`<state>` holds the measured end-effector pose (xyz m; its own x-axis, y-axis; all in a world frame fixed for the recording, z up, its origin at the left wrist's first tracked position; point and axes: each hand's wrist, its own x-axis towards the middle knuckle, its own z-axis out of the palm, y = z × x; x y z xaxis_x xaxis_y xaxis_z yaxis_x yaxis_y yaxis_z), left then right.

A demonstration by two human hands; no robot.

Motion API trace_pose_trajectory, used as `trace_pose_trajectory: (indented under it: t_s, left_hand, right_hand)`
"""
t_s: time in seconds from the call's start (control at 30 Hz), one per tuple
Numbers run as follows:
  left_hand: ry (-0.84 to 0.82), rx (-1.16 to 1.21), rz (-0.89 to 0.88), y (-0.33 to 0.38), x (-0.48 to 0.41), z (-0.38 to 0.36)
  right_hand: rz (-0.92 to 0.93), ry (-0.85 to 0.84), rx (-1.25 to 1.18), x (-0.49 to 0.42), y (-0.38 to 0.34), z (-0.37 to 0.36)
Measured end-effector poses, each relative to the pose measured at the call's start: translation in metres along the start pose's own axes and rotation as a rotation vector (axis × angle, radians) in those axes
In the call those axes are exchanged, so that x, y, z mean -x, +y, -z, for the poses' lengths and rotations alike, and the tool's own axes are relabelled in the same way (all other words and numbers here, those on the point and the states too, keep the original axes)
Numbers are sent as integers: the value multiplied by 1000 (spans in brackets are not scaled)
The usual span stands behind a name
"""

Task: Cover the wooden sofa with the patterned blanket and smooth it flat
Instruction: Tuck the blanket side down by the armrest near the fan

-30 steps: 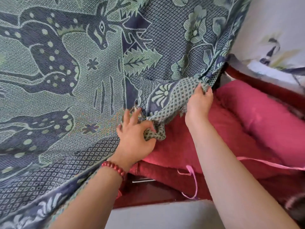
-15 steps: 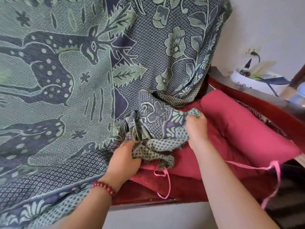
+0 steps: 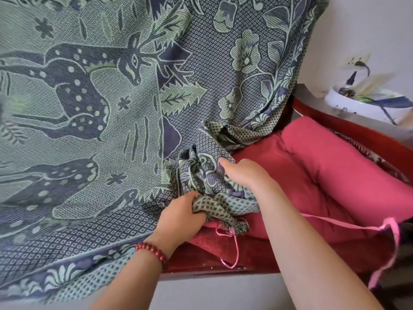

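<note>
Clutching a bunched corner of the patterned blanket [image 3: 93, 121], left hand [image 3: 181, 214] and right hand [image 3: 245, 173] curl tight.

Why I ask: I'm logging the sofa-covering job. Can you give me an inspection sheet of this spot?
Surface: wooden sofa, with red cushions bare at the right end.
Job's things: patterned blanket spread across the left and the back; one corner is bunched mid-seat, not flat.
Clutter: white bowl of small items on the ledge at right.
Hands: left hand grips the bunched edge; right hand grips the bunch above it.
Cables: plug in a wall socket; pink ties trail off the cushions.
Surroundings: pale wall, grey floor.
</note>
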<state>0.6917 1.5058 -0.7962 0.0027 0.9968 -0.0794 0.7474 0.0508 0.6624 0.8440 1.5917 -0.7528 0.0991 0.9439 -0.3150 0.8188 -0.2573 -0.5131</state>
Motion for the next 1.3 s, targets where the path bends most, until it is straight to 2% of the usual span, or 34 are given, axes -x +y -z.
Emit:
trace_pose_trajectory:
  t_s: [0.07, 0.13, 0.23, 0.33, 0.53, 0.67, 0.77, 0.87, 1.0, 1.03, 1.13, 1.23, 1.3]
  left_hand:
    - [-14, 21, -15, -5, -2, 1]
    - [-18, 45, -37, -9, -3, 1]
    - [-8, 62, -73, -14, -6, 1]
    - [-11, 73, -92, -15, -8, 1]
    - [-83, 62, -189, -10, -5, -6]
    - [29, -156, -201, 12, 6, -24]
    - [19, 61, -312, 42, 9, -33]
    - [-16, 206, -393, 64, 9, -43]
    - [-124, 179, -394, 66, 6, -63]
    - [-153, 159, -385, 64, 6, -66]
    - [-186, 175, -376, 62, 9, -70]
    - [-222, 386, -262, 60, 10, -67]
    - [-118, 302, -244, 57, 7, -66]
  right_hand:
    - [83, 146, 184, -7, -10, -1]
    - [167, 207, 247, -14, -18, -3]
    - [176, 132, 92, -21, -23, -9]
    - [151, 131, 73, -25, -16, -13]
    - [158, 345, 16, -13, 13, 7]
    - [151, 483, 38, 11, 39, 45]
    - [130, 540, 32, 28, 61, 76]
    - [53, 470, 125, 35, 81, 90]
    - [-56, 79, 313, 32, 97, 82]
    - [-55, 32, 343, 30, 97, 79]
    - [-39, 105, 360, 19, 89, 74]
    - [79, 281, 275, 1, 70, 65]
    - [172, 327, 209, -10, 56, 53]
